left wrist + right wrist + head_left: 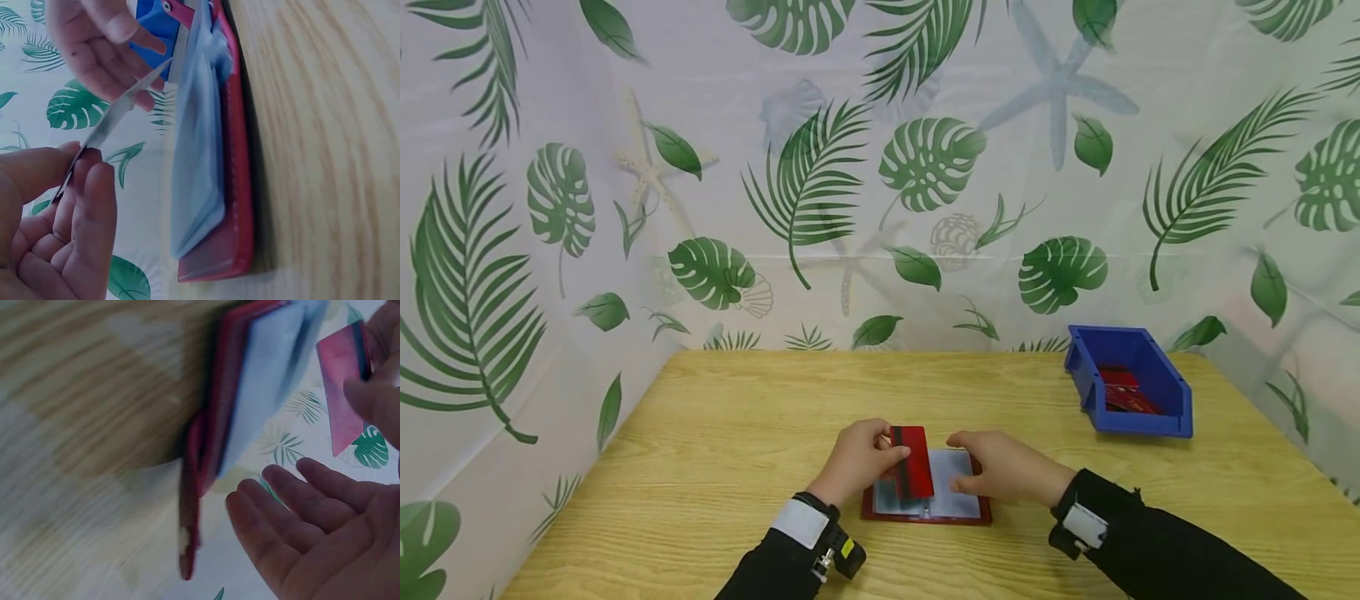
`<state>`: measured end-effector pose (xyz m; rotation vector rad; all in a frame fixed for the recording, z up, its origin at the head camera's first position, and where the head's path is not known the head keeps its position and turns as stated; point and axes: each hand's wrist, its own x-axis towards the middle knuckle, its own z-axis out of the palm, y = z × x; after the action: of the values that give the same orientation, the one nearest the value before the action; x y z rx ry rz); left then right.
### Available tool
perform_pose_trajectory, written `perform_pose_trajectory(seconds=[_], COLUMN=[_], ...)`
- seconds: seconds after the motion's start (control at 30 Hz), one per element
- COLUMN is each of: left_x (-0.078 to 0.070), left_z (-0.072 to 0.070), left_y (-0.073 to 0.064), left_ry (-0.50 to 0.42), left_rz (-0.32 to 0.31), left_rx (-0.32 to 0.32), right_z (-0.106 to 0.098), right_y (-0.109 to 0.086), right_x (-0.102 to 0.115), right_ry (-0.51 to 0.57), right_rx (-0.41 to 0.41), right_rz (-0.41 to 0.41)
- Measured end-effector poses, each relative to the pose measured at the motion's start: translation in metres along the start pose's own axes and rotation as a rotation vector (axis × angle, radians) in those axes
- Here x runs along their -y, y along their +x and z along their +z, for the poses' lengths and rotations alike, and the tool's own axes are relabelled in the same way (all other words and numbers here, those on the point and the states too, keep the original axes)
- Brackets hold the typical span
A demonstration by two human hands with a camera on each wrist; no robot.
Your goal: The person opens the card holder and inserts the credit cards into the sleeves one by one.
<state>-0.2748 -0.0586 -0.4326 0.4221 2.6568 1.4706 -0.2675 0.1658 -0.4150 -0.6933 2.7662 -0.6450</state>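
In the head view my left hand (852, 461) pinches a red card (919, 461) with a dark stripe between thumb and fingers. The card is tilted above an open card holder (958, 522) with a red cover and clear plastic sleeves, lying on the table. My right hand (1011, 467) hovers at the holder's right side, fingers extended and holding nothing. Seen from the left wrist, the card (119, 115) appears nearly edge-on, apart from the sleeves (197, 169). A red strap (190, 531) sticks out from the holder in the right wrist view.
At the back right of the wooden table (760, 425) stands a blue bin (1142, 423) with several red cards (1126, 393) inside. A leaf-patterned curtain (850, 200) rises behind the table and along both sides.
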Motion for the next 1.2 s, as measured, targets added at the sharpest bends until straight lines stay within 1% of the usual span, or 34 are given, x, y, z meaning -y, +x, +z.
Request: perform_pose_trajectory(seconds=[0.13,0.23,0.33,0.4,0.53,0.7,0.8,0.9,1.07,1.2], left_x=[0.001,0.001,0.002,0.003,0.004,0.003,0.002,0.001,-0.002,0.0], left_z=[-0.001,0.0,0.003,0.005,0.008,0.008,0.007,0.006,0.008,0.011], left_y=[0.0,0.001,0.001,0.001,0.0,-0.001,0.001,0.002,0.002,0.003], left_ry=[0.034,0.053,0.068,0.075,0.056,0.002,-0.032,-0.051,-0.011,0.064], left_rz=[-0.01,-0.016,-0.029,-0.034,-0.064,-0.108,-0.116,-0.118,-0.12,-0.129], left_rx=[-0.002,-0.01,-0.014,-0.018,-0.016,0.01,0.031,0.035,0.027,0.013], right_z=[0.004,0.007,0.008,0.008,0.009,0.01,0.009,0.009,0.011,0.012], right_y=[-0.001,-0.001,-0.001,-0.001,-0.004,-0.006,-0.006,-0.005,-0.005,-0.005], right_x=[-0.005,-0.006,-0.005,-0.005,-0.004,-0.003,-0.002,-0.002,-0.002,0.0], right_ry=[-0.085,-0.125,-0.135,-0.146,-0.163,-0.193,-0.208,-0.216,-0.232,-0.22], right_rx=[0.085,0.116,0.133,0.14,0.151,0.154,0.15,0.151,0.145,0.142], right_rz=[0.014,0.007,0.018,0.026,0.026,0.025,0.031,0.04,0.038,0.029])
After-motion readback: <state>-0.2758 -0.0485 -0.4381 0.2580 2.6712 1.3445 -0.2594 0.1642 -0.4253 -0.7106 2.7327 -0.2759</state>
